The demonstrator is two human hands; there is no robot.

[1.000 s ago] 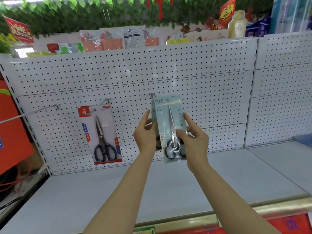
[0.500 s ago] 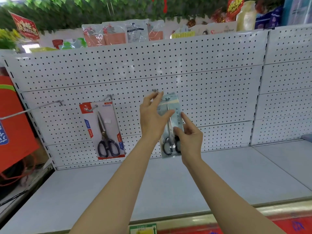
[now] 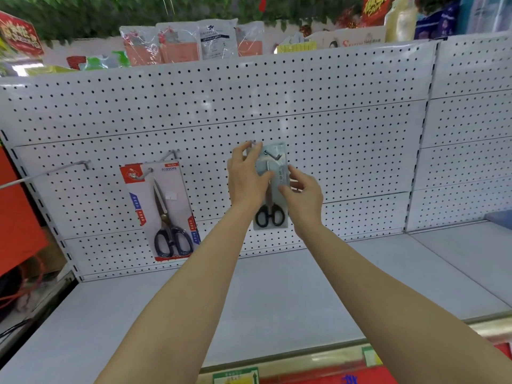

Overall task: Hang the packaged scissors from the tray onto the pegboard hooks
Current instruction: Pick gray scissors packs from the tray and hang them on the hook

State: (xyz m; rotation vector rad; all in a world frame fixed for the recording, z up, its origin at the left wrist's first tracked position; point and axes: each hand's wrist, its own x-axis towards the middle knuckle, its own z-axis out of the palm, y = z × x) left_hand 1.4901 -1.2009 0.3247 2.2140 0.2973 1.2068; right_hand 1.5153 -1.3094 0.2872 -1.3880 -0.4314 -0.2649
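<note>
At centre I see a pale blue scissors package (image 3: pixel 273 189), black handles at 6 o'clock, against the white pegboard (image 3: pixel 332 134), its top on a hook (image 3: pixel 273 154). My left hand (image 3: pixel 246 178) fingers pinch its upper edge; right hand (image 3: pixel 303 194) fingers clamp its side. At 9 o'clock hangs a red-trimmed scissors pack (image 3: pixel 160 209).

Counts: 2 packaged scissors, one red-carded pack (image 3: pixel 159 209) hanging at left, one grey-carded pack (image 3: pixel 271 187) at centre. 3 hooks visible on the pegboard (image 3: pixel 346 128): bare long hook (image 3: pixel 47 173) far left, hook (image 3: pixel 151 173) carrying the red pack, hook (image 3: pixel 273 155) through the top of the grey pack. 2 hands: left hand (image 3: pixel 246 178), right hand (image 3: pixel 303 198), both on the grey pack. 1 shelf (image 3: pixel 277 300) below. Items on the top ledge too blurred to count.
</note>
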